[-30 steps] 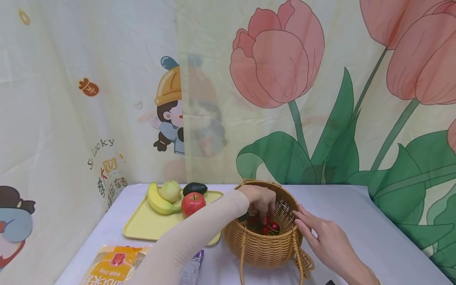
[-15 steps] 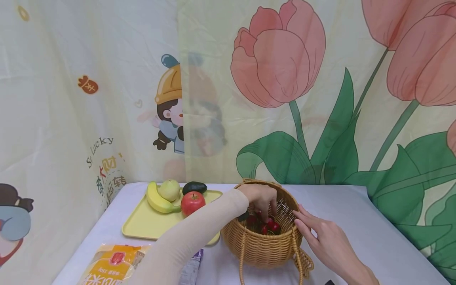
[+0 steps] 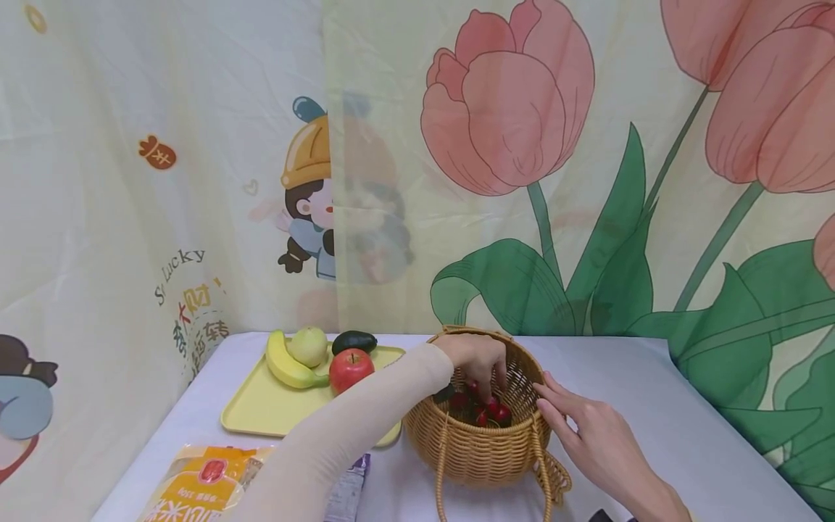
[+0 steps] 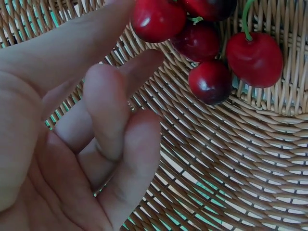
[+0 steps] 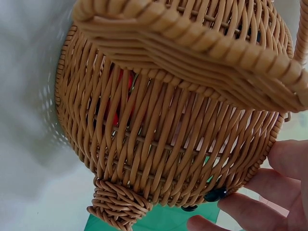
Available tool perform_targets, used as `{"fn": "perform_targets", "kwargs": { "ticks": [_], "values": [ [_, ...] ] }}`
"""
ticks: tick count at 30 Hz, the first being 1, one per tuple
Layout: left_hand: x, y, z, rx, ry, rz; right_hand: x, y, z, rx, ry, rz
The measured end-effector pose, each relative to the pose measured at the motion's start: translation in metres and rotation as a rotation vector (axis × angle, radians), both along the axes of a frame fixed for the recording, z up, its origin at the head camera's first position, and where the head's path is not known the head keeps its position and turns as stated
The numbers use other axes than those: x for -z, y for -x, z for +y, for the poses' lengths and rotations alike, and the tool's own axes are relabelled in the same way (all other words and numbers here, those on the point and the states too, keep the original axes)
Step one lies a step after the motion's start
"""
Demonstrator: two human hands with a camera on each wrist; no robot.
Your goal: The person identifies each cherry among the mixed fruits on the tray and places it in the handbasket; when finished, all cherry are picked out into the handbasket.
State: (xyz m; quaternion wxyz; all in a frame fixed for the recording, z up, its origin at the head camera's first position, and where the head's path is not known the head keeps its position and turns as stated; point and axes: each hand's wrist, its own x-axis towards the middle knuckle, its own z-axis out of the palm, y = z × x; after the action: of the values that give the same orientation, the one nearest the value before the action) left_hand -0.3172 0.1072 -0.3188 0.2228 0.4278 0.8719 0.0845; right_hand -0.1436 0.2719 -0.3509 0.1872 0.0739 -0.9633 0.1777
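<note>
A round wicker basket [image 3: 483, 453] holds several dark red cherries [image 3: 501, 415]. My left hand [image 3: 479, 359] reaches over the rim into it, fingers pointing down among the cherries. In the left wrist view, the thumb side of the left hand [image 4: 91, 120] comes up against the cluster of cherries [image 4: 209, 82], while other fingers are bent below. The tip meeting the fruit is cut off at the top, so whether it pinches a cherry is unclear. My right hand [image 3: 596, 435] rests its fairly straight fingers on the basket's right rim; the right wrist view shows fingertips [image 5: 250, 211] touching the wicker edge.
Left of the basket, a yellow tray [image 3: 261, 413] bears a banana [image 3: 287, 366], a pale green round fruit [image 3: 309, 346], a dark avocado-like fruit [image 3: 354, 341] and a red apple [image 3: 351, 370]. An orange food packet [image 3: 202, 478] and a purple-and-silver packet [image 3: 346, 489] lie nearer.
The cherries beneath my left fingers have shifted slightly and lie closer together. Both hands stay in nearly the same places, and the head view has moved a little.
</note>
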Motion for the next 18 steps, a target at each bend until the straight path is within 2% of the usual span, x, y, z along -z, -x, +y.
{"fn": "perform_targets", "kwargs": {
  "ticks": [7, 12, 18],
  "values": [
    [-0.009, -0.001, -0.002, 0.005, 0.012, 0.008, 0.002, 0.000, 0.000, -0.012, -0.004, 0.032],
    [-0.029, 0.005, -0.009, 0.003, 0.000, 0.027, 0.001, 0.000, 0.000, -0.004, 0.003, 0.007],
    [-0.057, 0.014, -0.035, 0.018, -0.079, 0.031, 0.000, 0.000, 0.001, 0.007, -0.005, -0.022]
  ]
}}
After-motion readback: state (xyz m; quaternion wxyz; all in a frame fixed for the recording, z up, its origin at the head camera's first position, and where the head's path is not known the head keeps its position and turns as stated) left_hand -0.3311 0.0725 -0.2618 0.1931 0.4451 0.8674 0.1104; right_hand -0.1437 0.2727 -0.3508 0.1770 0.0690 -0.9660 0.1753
